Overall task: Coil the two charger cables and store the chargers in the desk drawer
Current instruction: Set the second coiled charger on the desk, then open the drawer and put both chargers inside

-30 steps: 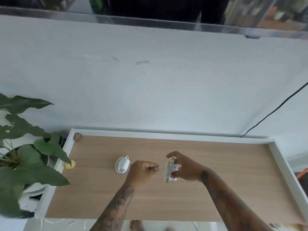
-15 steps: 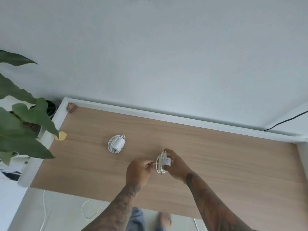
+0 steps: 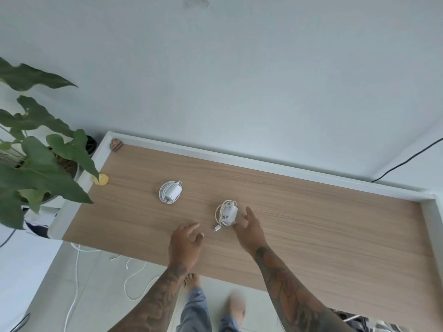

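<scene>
Two white chargers with coiled cables lie on the wooden desk top [image 3: 311,226]. The first coiled charger [image 3: 170,191] rests left of centre, apart from both hands. The second coiled charger [image 3: 227,213] lies near the middle, its plug end sticking out toward me. My right hand [image 3: 249,230] hovers just right of it, fingers spread, fingertips close to or brushing its edge. My left hand [image 3: 185,243] is open and holds nothing, below and left of that charger. No drawer is visible.
A leafy potted plant [image 3: 40,161] stands off the desk's left end. A yellow disc [image 3: 102,179] and a small brown object [image 3: 116,144] sit near the left edge. White cables [image 3: 134,281] trail on the floor beside my feet. A black cord [image 3: 407,161] runs down the wall.
Both hands have let go of the second charger, which now lies coiled on the desk. The hands have opened and drawn back slightly. The camera has tilted further down.
</scene>
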